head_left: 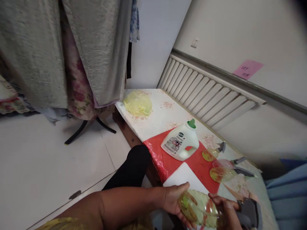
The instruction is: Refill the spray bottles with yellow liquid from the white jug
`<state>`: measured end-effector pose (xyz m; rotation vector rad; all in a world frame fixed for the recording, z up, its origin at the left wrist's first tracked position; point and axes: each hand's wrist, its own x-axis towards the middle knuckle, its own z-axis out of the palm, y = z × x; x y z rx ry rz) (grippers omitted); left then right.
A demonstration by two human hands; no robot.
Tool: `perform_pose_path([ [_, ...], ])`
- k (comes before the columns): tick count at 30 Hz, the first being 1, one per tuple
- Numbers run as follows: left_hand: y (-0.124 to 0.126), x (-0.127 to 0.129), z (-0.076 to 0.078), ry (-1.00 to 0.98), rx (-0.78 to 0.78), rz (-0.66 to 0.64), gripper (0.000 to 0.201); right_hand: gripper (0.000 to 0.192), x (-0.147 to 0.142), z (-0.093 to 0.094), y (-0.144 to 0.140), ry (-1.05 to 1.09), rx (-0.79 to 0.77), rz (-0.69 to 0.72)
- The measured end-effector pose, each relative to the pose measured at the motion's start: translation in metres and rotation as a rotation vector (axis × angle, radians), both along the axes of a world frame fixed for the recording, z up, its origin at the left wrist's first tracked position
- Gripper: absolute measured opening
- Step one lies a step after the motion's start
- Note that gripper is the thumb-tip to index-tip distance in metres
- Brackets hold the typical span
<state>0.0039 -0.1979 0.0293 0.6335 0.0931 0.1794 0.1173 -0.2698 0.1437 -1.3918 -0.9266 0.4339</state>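
Clear spray bottle (200,209) at lower table edge, left hand (174,199) wrapped round its base, right hand (226,212) closed on its neck beside grey trigger head (249,212), white detergent jug (180,142) on red sheet (168,163) beyond.

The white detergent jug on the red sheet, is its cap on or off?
On. The white detergent jug stands with its green cap seated on the neck.

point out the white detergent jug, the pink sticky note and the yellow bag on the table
white detergent jug (179,144), head view, on its labelled side
pink sticky note (247,69), head view, on the middle of the paper
yellow bag (137,103), head view, on its crumpled middle
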Motion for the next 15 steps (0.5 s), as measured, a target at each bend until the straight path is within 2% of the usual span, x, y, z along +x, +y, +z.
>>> perform_pose_path([
  [2, 0.001, -0.002, 0.002, -0.081, -0.052, 0.027, 0.072, 0.037, -0.005, 0.003, -0.003, -0.012, 0.009, -0.04],
  [5, 0.006, -0.008, 0.006, -0.144, -0.141, 0.116, 0.046, 0.053, -0.015, 0.008, -0.002, 0.049, 0.08, -0.16],
  [6, 0.009, -0.011, 0.008, -0.15, -0.155, 0.172, 0.048, 0.057, -0.017, 0.01, 0.0, 0.106, 0.12, -0.203],
  [8, 0.017, -0.014, 0.011, -0.122, -0.113, 0.184, 0.058, 0.063, -0.019, 0.011, 0.006, 0.164, 0.176, -0.229],
  [11, 0.027, -0.015, 0.016, -0.097, -0.099, 0.132, 0.055, 0.052, -0.017, 0.01, 0.013, 0.163, 0.183, -0.248],
  [13, 0.031, -0.014, 0.018, -0.039, -0.035, 0.148, 0.055, 0.036, -0.012, 0.007, 0.015, 0.124, 0.164, -0.254],
  [15, 0.034, -0.012, 0.018, -0.019, 0.011, 0.166, 0.052, 0.029, -0.008, 0.003, 0.014, 0.064, 0.117, -0.236],
])
